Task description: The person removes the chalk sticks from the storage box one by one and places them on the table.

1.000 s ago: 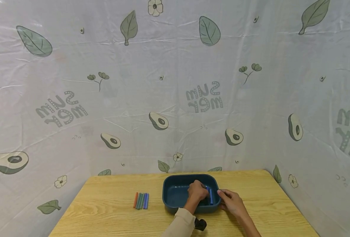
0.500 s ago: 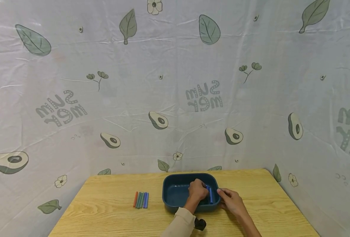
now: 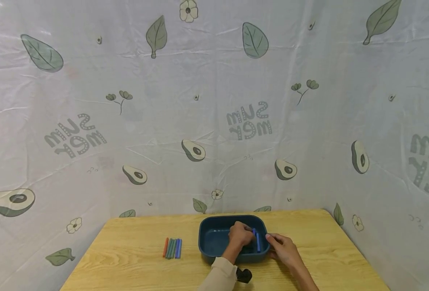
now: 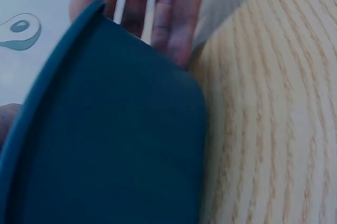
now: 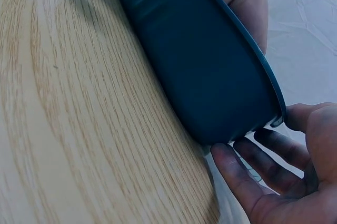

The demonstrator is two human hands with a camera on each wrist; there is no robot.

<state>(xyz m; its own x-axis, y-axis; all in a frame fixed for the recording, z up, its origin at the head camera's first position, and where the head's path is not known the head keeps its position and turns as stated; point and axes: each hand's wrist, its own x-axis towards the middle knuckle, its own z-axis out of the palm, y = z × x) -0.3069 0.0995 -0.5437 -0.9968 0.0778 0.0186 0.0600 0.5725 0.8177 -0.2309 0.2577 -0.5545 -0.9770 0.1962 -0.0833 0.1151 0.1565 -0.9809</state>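
Note:
A dark blue plastic bin (image 3: 252, 257) stands on the wooden table. My left hand (image 3: 240, 234) reaches down into it, fingers bent and pinching a blue stick (image 3: 253, 231), likely chalk or crayon, whose lower part the hand hides. Just right of that lies another blue stick (image 3: 258, 243), along the bin's right side. My right hand (image 3: 283, 248) holds the bin's right end; the right wrist view shows its thumb over the rim and its fingertips (image 5: 224, 155) against the outer wall. In the left wrist view the near wall (image 4: 121, 129) covers most of the left hand.
Left of the bin, several sticks lie side by side in a row: a red stick (image 3: 165, 247), green sticks (image 3: 171, 248) and blue sticks (image 3: 178, 248). A black device (image 3: 244, 276) sits at the left wrist. A patterned curtain (image 3: 214, 173) hangs behind the table (image 3: 134, 258).
The head view tilts very slightly. Both hands, the bin and the sticks keep nearly the same places.

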